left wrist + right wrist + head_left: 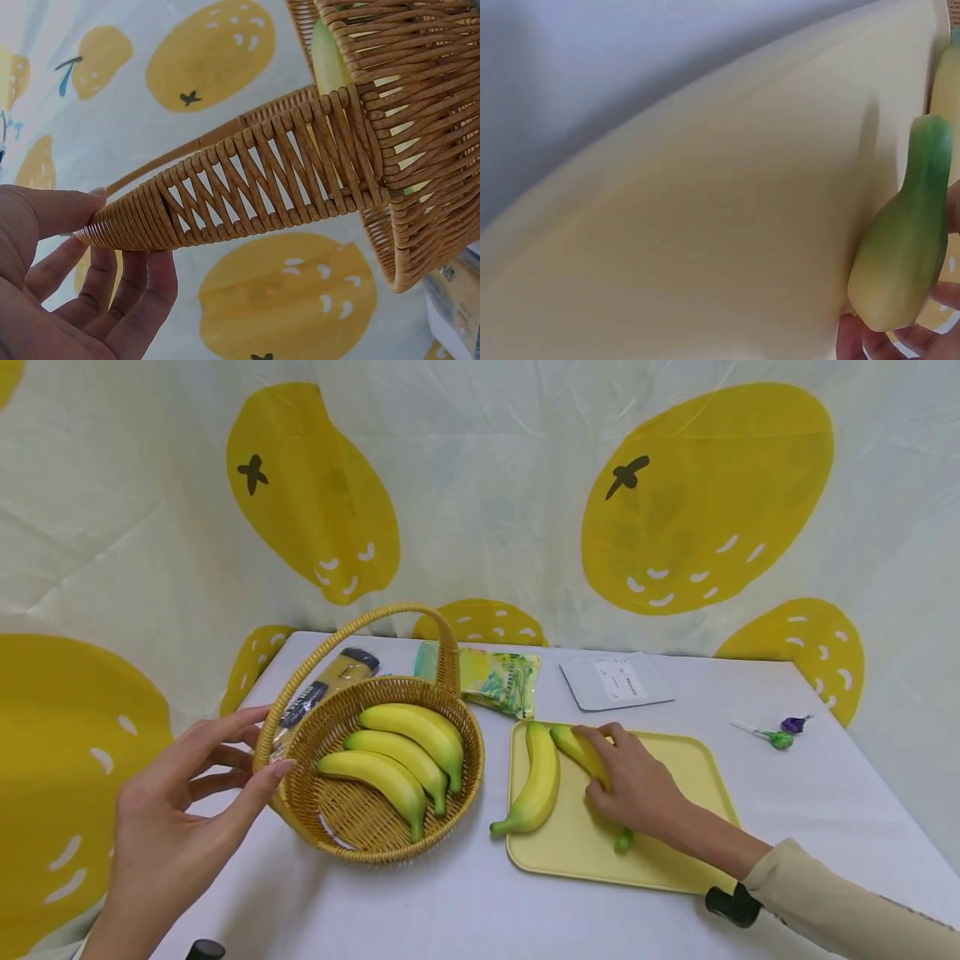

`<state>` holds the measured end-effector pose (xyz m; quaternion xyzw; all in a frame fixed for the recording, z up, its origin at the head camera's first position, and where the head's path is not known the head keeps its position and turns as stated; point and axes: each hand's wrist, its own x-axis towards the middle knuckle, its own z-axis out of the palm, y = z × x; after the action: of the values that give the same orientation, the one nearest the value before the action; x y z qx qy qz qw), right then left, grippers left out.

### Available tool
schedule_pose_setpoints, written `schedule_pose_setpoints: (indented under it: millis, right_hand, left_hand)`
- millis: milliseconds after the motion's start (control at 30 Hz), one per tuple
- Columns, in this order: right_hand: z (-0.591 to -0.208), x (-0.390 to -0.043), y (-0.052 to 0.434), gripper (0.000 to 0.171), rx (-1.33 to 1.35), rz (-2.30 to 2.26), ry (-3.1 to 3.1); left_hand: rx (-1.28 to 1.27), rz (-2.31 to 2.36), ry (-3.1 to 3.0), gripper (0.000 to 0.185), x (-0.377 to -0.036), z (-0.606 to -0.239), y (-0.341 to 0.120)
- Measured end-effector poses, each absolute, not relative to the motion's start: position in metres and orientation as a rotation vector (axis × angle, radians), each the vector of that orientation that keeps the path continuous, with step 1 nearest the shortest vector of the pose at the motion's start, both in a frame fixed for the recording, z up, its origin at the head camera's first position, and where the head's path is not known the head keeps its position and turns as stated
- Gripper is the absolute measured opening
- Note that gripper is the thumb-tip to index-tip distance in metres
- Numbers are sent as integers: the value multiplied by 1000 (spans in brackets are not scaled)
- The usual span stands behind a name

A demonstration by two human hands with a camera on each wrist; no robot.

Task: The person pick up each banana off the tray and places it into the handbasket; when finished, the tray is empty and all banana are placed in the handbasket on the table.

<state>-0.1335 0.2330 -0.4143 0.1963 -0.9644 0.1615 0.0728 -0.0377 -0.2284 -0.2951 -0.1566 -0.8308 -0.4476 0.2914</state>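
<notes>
A wicker basket with a tall handle stands left of centre and holds three yellow bananas. My left hand holds its left rim, thumb against the weave and fingers behind it. In the left wrist view the rim runs between my thumb and fingers. On the yellow tray, my right hand grips a banana, whose green stem end pokes out below the palm. The right wrist view shows that stem end close up over the tray. A second banana lies free on the tray's left side.
Behind the basket lie a dark-and-yellow packet and a green-yellow snack bag. A white pouch sits at the back, and two lollipops lie at the right. A lemon-print cloth hangs behind the white table.
</notes>
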Motion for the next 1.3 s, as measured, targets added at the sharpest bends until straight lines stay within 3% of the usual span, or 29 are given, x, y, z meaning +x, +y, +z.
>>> schedule_pose_setpoints:
  millis: [1300]
  right_hand:
    - [-391, -141, 250, 71, 626, 502, -2864]
  left_hand:
    - [-402, -1215, -2236, 72, -36, -293, -228]
